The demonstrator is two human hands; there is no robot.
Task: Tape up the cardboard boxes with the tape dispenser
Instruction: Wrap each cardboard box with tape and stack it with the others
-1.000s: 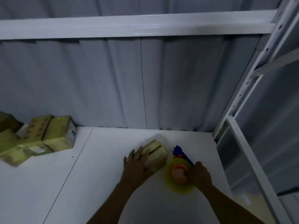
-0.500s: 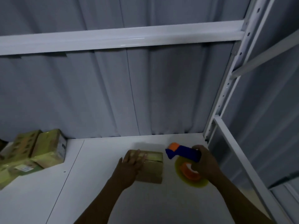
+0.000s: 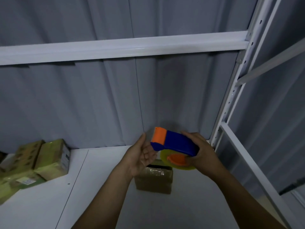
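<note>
Box (image 3: pixel 154 180) seemingly unsealed; right hand (image 3: pixel 202 152) grips dispenser (image 3: pixel 178 143).

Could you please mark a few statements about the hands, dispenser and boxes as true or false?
1. The right hand grips the tape dispenser. True.
2. The left hand presses on the cardboard box. False: it is open beside the dispenser's orange end, above the box.
3. Other boxes lie at the left of the table. True.
4. The tape dispenser rests on the table. False: it is held in the air.
</note>
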